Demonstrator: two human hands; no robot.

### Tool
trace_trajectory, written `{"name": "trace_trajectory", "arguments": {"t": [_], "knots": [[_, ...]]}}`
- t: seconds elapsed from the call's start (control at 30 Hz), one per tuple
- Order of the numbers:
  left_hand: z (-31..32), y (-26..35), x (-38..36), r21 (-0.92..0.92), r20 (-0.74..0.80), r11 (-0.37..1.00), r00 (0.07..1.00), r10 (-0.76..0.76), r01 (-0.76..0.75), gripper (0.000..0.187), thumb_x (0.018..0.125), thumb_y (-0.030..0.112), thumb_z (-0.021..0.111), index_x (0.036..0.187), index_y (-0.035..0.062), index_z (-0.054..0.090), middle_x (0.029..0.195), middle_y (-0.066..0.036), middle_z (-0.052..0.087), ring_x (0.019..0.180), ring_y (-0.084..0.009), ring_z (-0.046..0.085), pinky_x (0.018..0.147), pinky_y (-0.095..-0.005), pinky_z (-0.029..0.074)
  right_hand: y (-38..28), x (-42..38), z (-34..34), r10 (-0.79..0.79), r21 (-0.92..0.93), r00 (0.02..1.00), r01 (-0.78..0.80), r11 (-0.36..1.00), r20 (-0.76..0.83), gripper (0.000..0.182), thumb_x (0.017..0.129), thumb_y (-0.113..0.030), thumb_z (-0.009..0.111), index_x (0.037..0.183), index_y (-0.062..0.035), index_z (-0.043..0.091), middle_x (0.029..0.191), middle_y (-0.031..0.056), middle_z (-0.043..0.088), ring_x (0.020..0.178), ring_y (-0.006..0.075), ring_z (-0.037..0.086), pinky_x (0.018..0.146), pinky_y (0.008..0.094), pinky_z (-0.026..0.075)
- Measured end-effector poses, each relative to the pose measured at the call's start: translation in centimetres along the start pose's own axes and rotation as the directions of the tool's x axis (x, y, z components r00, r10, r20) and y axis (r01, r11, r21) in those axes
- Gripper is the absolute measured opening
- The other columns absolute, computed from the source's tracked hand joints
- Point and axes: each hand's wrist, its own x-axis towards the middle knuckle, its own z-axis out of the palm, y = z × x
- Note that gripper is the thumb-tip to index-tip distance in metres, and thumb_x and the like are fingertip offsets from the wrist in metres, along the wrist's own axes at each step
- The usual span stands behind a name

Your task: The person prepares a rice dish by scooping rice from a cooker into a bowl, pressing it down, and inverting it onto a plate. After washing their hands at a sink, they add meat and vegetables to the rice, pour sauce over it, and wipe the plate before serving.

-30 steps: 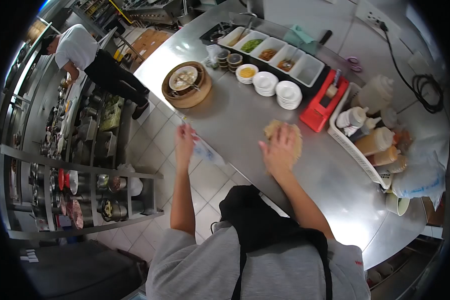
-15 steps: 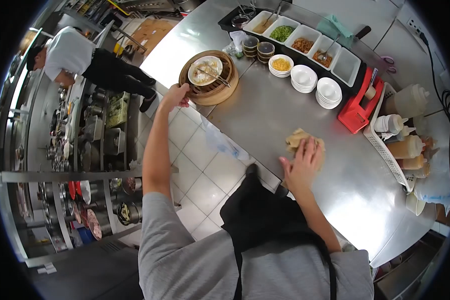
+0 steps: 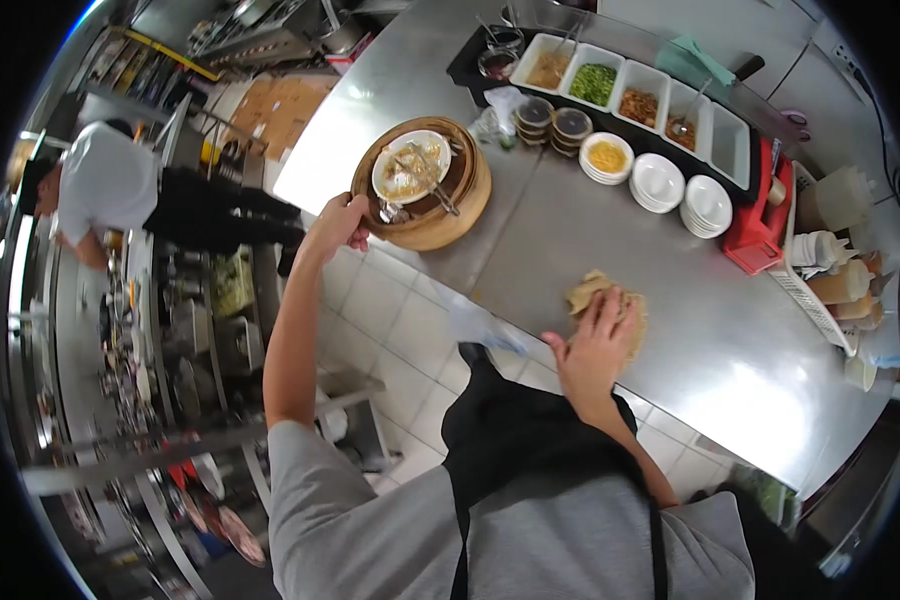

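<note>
My left hand (image 3: 337,228) is closed on the near-left rim of a round bamboo steamer (image 3: 457,225), which stands at the table's edge. Inside the steamer a white dish (image 3: 442,146) with food residue sits tilted, and metal tongs (image 3: 432,183) lie across it. Farther right, my right hand (image 3: 597,345) rests flat, fingers stretched out, on a crumpled tan cloth (image 3: 588,287) on the steel table (image 3: 530,265). The palm covers part of the cloth.
Stacked white bowls (image 3: 658,182), a bowl of yellow shreds (image 3: 607,157) and lidded sauce cups (image 3: 553,125) stand beyond my hands. Behind them are topping trays (image 3: 593,85). A red holder (image 3: 755,240) and a basket of squeeze bottles (image 3: 820,305) stand right. A co-worker (image 3: 110,180) bends over shelves at left.
The camera view has shifted. Relative to the bowls, the steamer has slid left with my left hand on it, and my right hand and the cloth have also moved left.
</note>
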Motion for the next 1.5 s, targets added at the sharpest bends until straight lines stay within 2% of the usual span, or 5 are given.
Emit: {"name": "trace_trajectory", "arguments": {"t": [0.5,0.93,1.07,1.13,1.5], "knots": [[-17.2,-6.1,-4.5,-0.131,-0.238,0.988,0.964,-0.114,0.085,0.020,0.081,0.018,0.043,0.090,0.0008,0.050,0.063,-0.008,0.055,0.041,-0.0146,0.051,0.040,-0.0263,0.046,-23.7,21.5,12.5,-0.388,0.553,0.897,0.438,0.709,-0.214,0.016,0.079,-0.015,0.054,0.094,-0.0102,0.059,0.098,0.0091,0.054,0.095,0.0274,0.049,0.085,0.0365,0.042],[-19.9,-5.1,3.3,-0.095,-0.141,0.995,0.989,-0.046,0.033,0.022,0.085,0.017,0.038,0.098,0.0032,0.049,0.064,-0.006,0.055,0.041,-0.0152,0.053,0.039,-0.0239,0.043,-30.0,21.9,13.6,-0.522,0.181,0.846,0.499,0.847,0.110,0.071,0.086,-0.050,0.046,0.137,-0.0013,0.031,0.140,0.0147,0.031,0.134,0.0392,0.014,0.111,0.0462,0.014],[-21.9,-4.4,6.6,-0.130,-0.092,0.991,0.995,-0.048,0.036,0.029,0.086,0.018,0.037,0.108,0.0022,0.049,0.064,-0.007,0.055,0.041,-0.0155,0.053,0.039,-0.0241,0.043,-28.6,22.9,15.4,-0.497,0.428,0.867,0.462,0.777,-0.034,0.052,0.089,-0.040,0.046,0.125,-0.0024,0.045,0.132,0.0153,0.040,0.129,0.0300,0.029,0.110,0.0419,0.020],[-23.2,-4.1,8.4,-0.123,-0.090,0.992,0.996,-0.017,0.006,0.031,0.086,0.018,0.036,0.109,0.0016,0.049,0.065,-0.007,0.055,0.041,-0.0155,0.053,0.039,-0.0241,0.044,-25.8,26.4,15.2,0.005,0.940,0.955,-0.292,0.175,0.296,0.046,0.091,-0.033,0.046,0.125,-0.0024,0.046,0.127,0.0154,0.045,0.120,0.0253,0.041,0.103,0.0367,0.032],[-30.5,-5.3,15.0,-0.078,-0.025,0.997,0.999,0.026,-0.028,0.024,0.080,0.007,0.039,0.099,-0.0013,0.049,0.066,-0.010,0.058,0.041,-0.0136,0.052,0.040,-0.0240,0.044,-24.3,52.3,21.4,-0.329,0.031,0.935,0.335,0.942,-0.135,0.050,0.095,-0.041,0.029,0.128,-0.0070,0.046,0.136,0.0090,0.042,0.127,0.0256,0.035,0.107,0.0356,0.025]]}}
